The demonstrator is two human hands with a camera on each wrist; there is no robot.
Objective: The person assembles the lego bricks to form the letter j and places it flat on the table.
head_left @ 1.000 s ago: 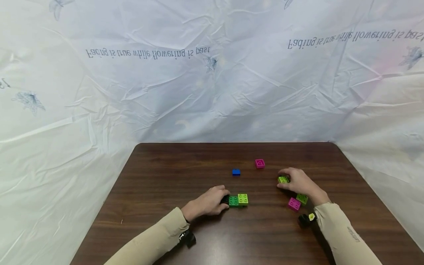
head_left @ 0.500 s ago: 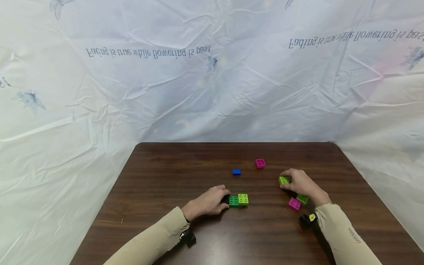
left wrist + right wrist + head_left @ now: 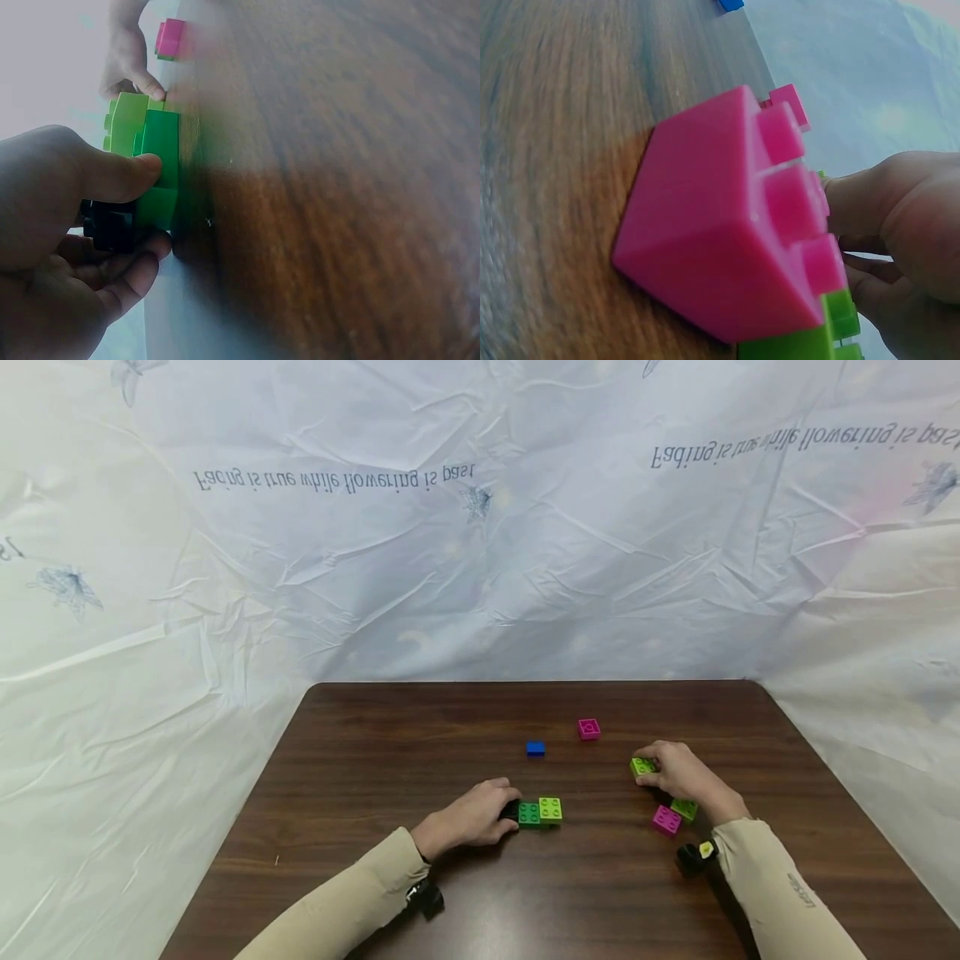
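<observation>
My left hand [image 3: 471,815] grips the left end of a joined brick stack lying on the table. It has a green brick [image 3: 160,150] at the bottom, with a black brick [image 3: 114,225] and a lime brick [image 3: 551,810] on top at opposite ends. Thumb and fingers lie on either side of the black end. Farther right, my right hand [image 3: 678,775] pinches a loose lime brick [image 3: 642,767] between thumb and fingers. In the right wrist view that brick is mostly hidden behind a large pink brick [image 3: 697,202].
The pink brick and a green brick [image 3: 685,810] lie side by side close under my right wrist. Toward the back are a small blue brick [image 3: 535,748] and an upturned pink brick [image 3: 588,729]. A white printed sheet [image 3: 480,568] hangs behind the brown table [image 3: 375,718].
My right hand has shifted very slightly to the right with the lime brick. The left hand and its stack have stayed in place.
</observation>
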